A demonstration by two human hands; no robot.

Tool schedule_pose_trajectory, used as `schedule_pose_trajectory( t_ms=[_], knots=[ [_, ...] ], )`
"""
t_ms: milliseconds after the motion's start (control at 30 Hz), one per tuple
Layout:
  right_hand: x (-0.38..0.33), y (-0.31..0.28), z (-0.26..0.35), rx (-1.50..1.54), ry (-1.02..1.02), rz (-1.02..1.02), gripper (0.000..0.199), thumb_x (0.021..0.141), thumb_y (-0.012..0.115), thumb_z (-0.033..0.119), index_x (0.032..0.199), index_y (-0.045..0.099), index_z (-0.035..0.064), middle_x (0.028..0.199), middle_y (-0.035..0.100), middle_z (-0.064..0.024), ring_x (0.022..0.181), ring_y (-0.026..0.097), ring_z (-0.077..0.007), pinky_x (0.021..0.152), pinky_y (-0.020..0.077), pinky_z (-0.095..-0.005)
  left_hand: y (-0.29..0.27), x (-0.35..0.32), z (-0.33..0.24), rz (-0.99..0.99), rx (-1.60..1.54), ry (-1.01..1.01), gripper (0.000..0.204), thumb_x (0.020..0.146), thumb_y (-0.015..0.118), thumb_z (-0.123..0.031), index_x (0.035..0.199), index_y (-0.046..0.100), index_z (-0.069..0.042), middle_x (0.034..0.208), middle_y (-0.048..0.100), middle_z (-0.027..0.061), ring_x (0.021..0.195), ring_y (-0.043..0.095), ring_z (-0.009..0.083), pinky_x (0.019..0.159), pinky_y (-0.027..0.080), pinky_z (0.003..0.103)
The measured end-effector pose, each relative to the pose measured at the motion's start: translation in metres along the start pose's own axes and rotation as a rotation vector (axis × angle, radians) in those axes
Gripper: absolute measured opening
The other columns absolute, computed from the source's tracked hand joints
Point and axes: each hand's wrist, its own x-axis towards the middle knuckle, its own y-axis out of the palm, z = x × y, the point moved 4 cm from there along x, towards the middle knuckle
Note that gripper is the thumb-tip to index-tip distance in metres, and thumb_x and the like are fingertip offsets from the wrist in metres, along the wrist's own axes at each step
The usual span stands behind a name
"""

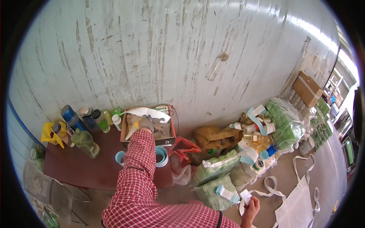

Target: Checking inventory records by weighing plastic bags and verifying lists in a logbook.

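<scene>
My left hand (145, 123), in a greyish glove, reaches into an open cardboard box (124, 133) on the dark red table (61, 159). Its fingers are too indistinct to show whether they grip anything. Greyish items (162, 131) lie beside it in the box, and a long curled white paper strip (146, 111) arches over the back. At the lower right, my right hand (251, 209) pinches a small white slip (245, 196) between thumb and fingers. Beside my left forearm sits a roll of pale blue-backed tape (162, 156).
Several bottles (86, 142) crowd the table's left side, near a yellow bag (52, 133). A grey chair (36, 182) stands at left. Right of the table are a red bag (184, 146), a brown bag (216, 136), wrapped green packs (215, 165), rolls and a strapped white cloth (296, 205).
</scene>
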Motion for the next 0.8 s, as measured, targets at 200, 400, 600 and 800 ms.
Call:
schedule_pose_trajectory(
  t_ms=[200,400,600,800],
  knots=[
    [-0.004,0.03,0.021,0.027,-0.032,0.043,0.009,0.084,0.05,0.007,0.091,0.055,0.0041,0.079,0.055,-0.0011,0.061,0.052,-0.0068,0.047,0.0402,-0.0174,-0.109,-0.079,-0.128,0.295,-0.723,-0.29,0.016,0.084,0.05,-0.007,0.099,0.054,-0.006,0.069,0.055,0.0014,0.064,0.055,0.0105,0.055,0.042,0.026],
    [-0.005,0.098,0.027,0.002,-0.041,0.279,0.01,0.085,0.05,0.007,0.093,0.056,0.0036,0.081,0.057,-0.0027,0.066,0.054,-0.0082,0.051,0.0436,-0.0193,-0.195,-0.195,-0.205,0.31,-1.471,-0.598,0.022,0.079,0.061,-0.022,0.082,0.056,0.0,0.067,0.053,0.005,0.041,0.041,0.0113,0.035,0.03,0.023],
    [-0.031,0.164,0.062,0.043,-0.071,0.434,0.01,0.083,0.05,0.001,0.09,0.057,0.0001,0.073,0.054,0.0005,0.063,0.047,-0.0063,0.058,0.0376,-0.0185,-0.175,-0.188,-0.195,0.208,-1.535,-0.535,0.015,0.083,0.057,-0.017,0.084,0.057,-0.001,0.068,0.054,0.0044,0.044,0.043,0.0108,0.04,0.034,0.024],
    [-0.038,0.155,0.056,0.033,-0.059,0.425,0.009,0.081,0.051,0.001,0.088,0.057,-0.0007,0.07,0.055,-0.0006,0.062,0.048,-0.0066,0.057,0.0382,-0.0195,-0.179,-0.119,-0.169,-0.026,-1.963,-0.726,0.011,0.083,0.057,-0.016,0.081,0.056,-0.005,0.068,0.052,0.0009,0.051,0.045,0.0085,0.041,0.033,0.022]
  ],
)
